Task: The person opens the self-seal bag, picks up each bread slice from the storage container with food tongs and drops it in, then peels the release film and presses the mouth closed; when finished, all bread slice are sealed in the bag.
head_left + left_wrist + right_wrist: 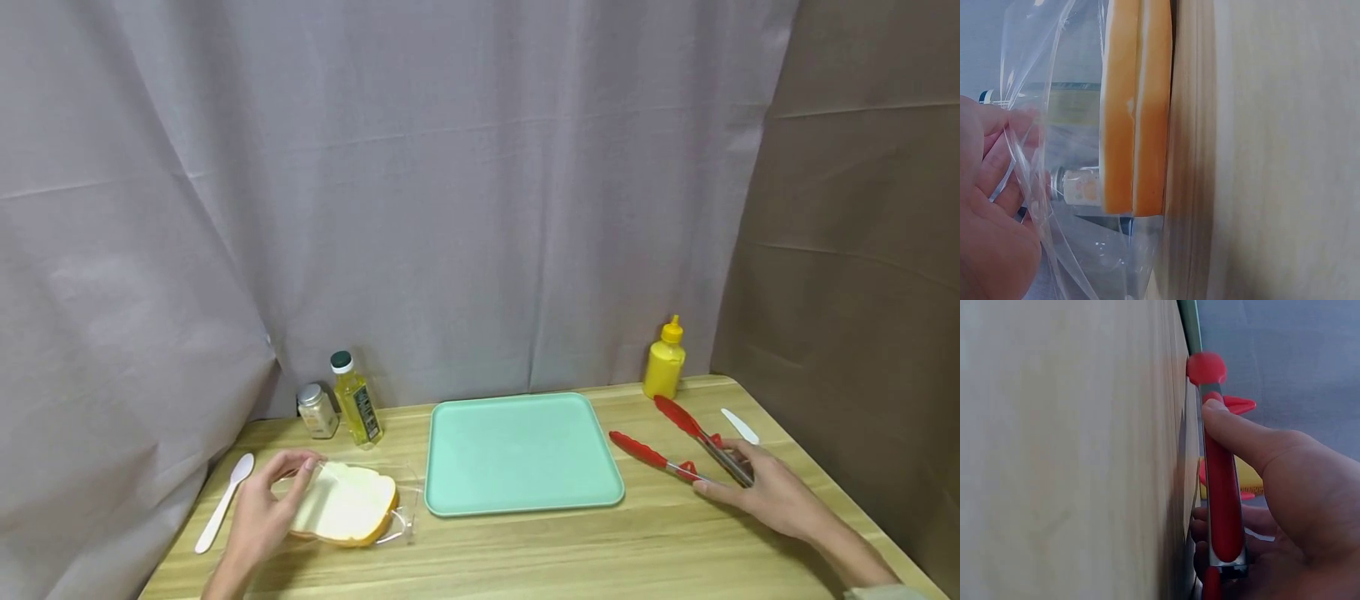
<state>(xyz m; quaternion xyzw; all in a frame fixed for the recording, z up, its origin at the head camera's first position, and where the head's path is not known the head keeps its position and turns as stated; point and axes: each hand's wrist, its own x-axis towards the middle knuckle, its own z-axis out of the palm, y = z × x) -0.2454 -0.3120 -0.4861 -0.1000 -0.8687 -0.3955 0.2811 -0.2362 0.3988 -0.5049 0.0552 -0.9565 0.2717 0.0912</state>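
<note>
Two slices of bread (348, 504) lie in a clear plastic bag (1072, 250) at the left of the table; their orange crusts stand out in the left wrist view. My left hand (266, 504) pinches the bag's film at its left end, fingers curled. On the right, my right hand (776, 492) grips metal tongs (720, 458) with red tips, thumb on one arm and fingers round the other. The tongs are spread apart, nothing between their tips, which point toward the tray. In the right wrist view, the thumb presses along one red-lined arm (1222, 494).
A mint green tray (525, 454) lies in the middle of the wooden table. Behind the bread stand an oil bottle (360, 408) and a small spice jar (317, 411). A white spoon (225, 504) lies far left. Right: a yellow squeeze bottle (664, 367) and a white utensil (740, 426).
</note>
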